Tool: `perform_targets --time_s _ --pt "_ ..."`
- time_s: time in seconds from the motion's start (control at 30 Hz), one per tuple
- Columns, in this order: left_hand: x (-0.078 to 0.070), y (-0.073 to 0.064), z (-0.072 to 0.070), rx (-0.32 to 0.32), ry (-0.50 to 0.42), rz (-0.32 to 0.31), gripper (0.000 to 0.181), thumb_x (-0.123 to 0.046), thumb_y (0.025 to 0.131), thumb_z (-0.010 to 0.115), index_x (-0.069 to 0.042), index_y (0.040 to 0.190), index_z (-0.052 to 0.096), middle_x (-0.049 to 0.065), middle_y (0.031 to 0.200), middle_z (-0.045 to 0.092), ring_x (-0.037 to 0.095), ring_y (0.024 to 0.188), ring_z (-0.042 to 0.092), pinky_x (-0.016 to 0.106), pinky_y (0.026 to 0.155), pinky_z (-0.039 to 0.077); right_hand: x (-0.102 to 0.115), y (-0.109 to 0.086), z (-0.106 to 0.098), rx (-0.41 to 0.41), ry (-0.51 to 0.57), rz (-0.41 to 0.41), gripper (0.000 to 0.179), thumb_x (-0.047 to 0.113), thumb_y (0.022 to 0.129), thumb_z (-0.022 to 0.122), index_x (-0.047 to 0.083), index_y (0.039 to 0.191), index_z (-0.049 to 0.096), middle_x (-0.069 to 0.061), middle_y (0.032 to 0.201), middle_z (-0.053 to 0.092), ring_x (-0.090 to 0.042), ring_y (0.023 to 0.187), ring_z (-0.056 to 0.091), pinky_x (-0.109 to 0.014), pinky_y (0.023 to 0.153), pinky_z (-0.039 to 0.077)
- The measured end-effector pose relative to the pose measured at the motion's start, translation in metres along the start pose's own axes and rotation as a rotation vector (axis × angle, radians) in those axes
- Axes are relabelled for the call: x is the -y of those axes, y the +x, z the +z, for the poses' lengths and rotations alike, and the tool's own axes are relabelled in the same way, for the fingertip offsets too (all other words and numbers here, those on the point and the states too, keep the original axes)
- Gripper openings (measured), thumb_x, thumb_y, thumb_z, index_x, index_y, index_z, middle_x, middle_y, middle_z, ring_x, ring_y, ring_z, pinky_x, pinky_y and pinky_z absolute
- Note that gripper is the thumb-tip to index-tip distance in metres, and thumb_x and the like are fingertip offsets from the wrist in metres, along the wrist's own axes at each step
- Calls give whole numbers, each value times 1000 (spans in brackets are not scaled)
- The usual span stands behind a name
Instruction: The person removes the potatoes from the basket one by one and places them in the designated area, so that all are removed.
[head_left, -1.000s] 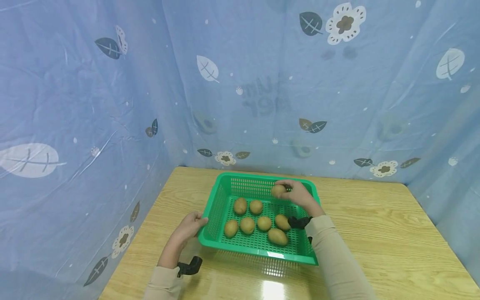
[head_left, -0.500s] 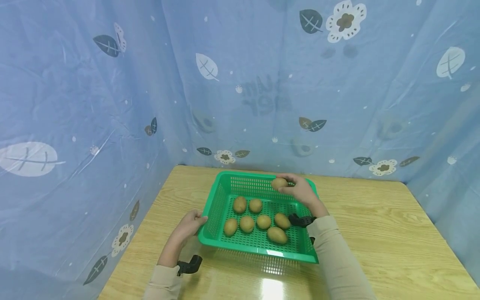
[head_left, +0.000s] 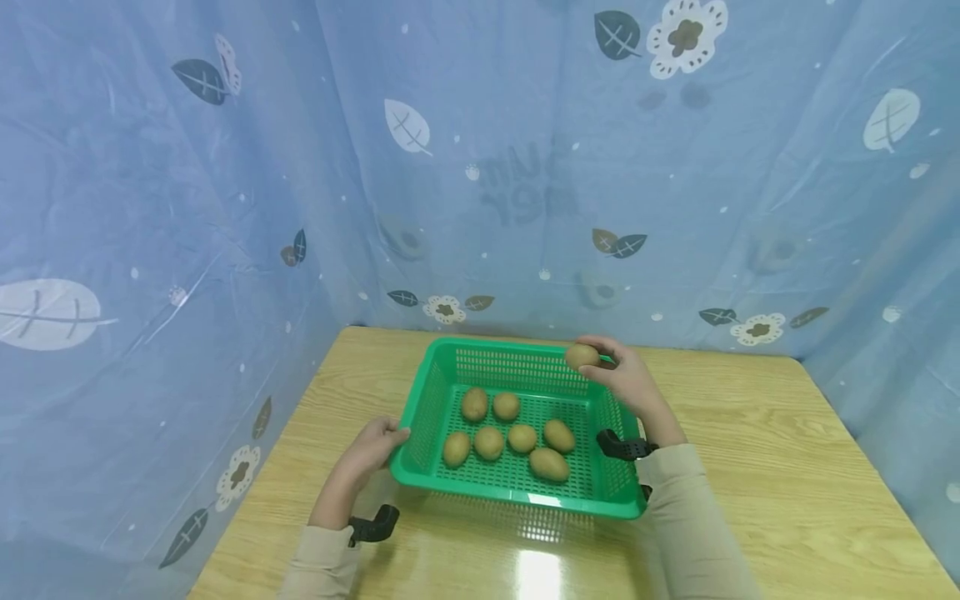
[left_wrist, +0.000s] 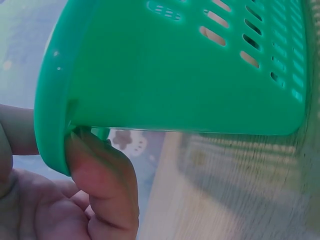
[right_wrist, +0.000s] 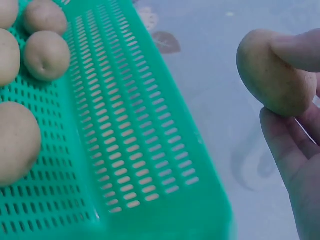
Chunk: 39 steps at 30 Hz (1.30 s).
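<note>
A green plastic basket (head_left: 517, 497) with slotted walls stands on the table, several potatoes (head_left: 489, 443) lying on its floor. My left hand (head_left: 372, 446) grips the basket's left rim, thumb on top; in the left wrist view its curled fingers (left_wrist: 107, 187) reach under the green rim (left_wrist: 50, 110). Above the basket's far right corner, my right hand (head_left: 626, 379) holds one potato (head_left: 582, 357) between thumb and fingers. The right wrist view shows that held potato (right_wrist: 272, 72) beyond the basket's wall (right_wrist: 135, 130), apart from it.
The wooden table (head_left: 757, 467) extends to the right of the basket and in front of it. Blue patterned curtains (head_left: 480, 167) hang behind the table and along its left side. A black wrist camera mount (head_left: 622, 447) on the right wrist overlaps the basket's right wall.
My right hand has lifted the potato out of the basket and moved right, to above its far right corner. The left hand keeps its grip on the rim.
</note>
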<state>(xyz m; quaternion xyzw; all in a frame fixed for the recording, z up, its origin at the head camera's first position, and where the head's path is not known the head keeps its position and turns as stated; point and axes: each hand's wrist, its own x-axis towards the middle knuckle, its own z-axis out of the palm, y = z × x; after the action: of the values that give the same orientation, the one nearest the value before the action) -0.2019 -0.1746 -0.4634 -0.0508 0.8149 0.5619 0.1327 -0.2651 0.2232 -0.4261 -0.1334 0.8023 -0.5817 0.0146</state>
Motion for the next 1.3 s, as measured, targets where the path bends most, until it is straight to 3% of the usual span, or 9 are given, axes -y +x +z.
perform_targets --time_s 0.2,0.4,0.5,0.7,0.87,1.07,1.2,1.3 --pt "0 1 -2 8 -10 -1 25 -11 99 45 11 109 51 20 100 58 23 84 64 33 70 54 1 -11 -14 -55 -7 -11 56 23 91 64 6 140 43 -18 140 43 -38 124 48 -22 86 50" --pt "1 1 -1 13 -26 -4 24 -11 99 45 11 107 51 20 98 59 24 82 64 33 68 54 -4 -26 -31 -122 -25 -43 57 25 91 65 5 140 44 -15 139 44 -3 111 55 -16 84 49" --pt "0 1 0 20 -30 -4 24 -11 99 45 11 107 51 21 98 59 24 83 64 33 68 54 -6 -37 -41 -178 -34 -71 55 23 91 64 5 139 45 -9 137 46 7 106 53 -14 84 48" --pt "-1 3 0 26 -30 -1 24 -11 99 44 10 107 50 21 99 58 25 83 64 33 69 54 -10 -51 -55 -286 -59 -110 49 18 92 64 8 137 48 11 128 50 9 107 51 -9 85 45" --pt "-2 3 -2 20 -13 -2 24 -11 99 44 10 108 51 21 100 59 23 83 64 32 69 54 -20 -54 -60 -360 -80 -103 50 17 91 64 5 137 48 18 122 50 10 105 51 -7 83 45" --pt "-1 3 -1 18 -16 -3 24 -12 99 44 10 108 51 20 99 60 23 82 64 32 69 54 -43 -57 -64 -421 -69 -63 51 15 90 66 4 137 48 17 123 51 11 104 50 -5 82 44" --pt "0 2 0 11 -15 -8 24 -12 99 45 10 107 51 20 98 59 22 81 64 32 68 53 -61 -61 -65 -427 -49 4 52 18 89 66 6 137 48 18 121 51 12 102 50 -5 81 44" --pt "0 2 0 6 -14 -13 23 -12 99 45 9 107 51 19 98 59 22 82 64 32 69 53 -74 -64 -67 -433 -59 64 55 22 91 65 5 139 45 11 126 51 12 102 48 -5 82 44"
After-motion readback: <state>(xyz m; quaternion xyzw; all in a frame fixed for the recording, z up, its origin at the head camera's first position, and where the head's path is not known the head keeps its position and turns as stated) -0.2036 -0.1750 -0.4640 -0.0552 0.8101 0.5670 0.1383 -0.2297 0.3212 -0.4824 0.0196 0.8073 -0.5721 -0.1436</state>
